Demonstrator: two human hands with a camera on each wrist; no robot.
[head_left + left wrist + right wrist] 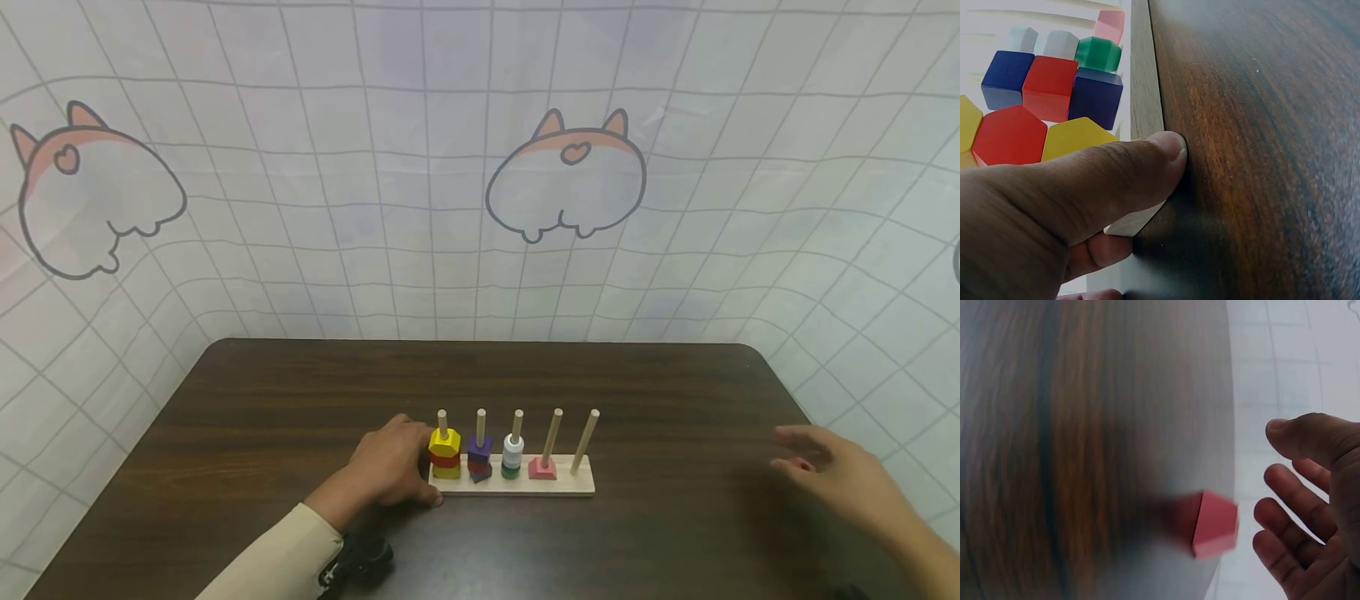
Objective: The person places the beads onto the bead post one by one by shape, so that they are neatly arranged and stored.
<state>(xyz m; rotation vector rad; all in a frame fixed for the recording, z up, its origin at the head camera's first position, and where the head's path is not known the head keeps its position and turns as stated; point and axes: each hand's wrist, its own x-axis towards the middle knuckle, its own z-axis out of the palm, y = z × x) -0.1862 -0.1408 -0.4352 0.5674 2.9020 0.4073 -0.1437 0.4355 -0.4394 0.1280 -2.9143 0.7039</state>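
My left hand (pixel 393 462) grips the left end of a wooden peg board (pixel 517 486); in the left wrist view its thumb (pixel 1147 159) lies across the corner. Five pegs rise from the board. From left to right they carry yellow and red hexagonal blocks (pixel 446 446), purple and red blocks (pixel 480 454), white and green rings (pixel 512 454) and one pink block (pixel 542 469); the last peg (pixel 586 442) is bare. At the far right, my right hand (pixel 843 475) has its fingers spread beside a loose pinkish-red block (pixel 1216 526), which stands apart from the fingertips in the right wrist view.
The dark wooden table (pixel 637 533) has its right edge beneath the right hand. A white gridded cloth (pixel 450 167) hangs behind the table and down both sides. Near the left sleeve is a black wrist device (pixel 363 560).
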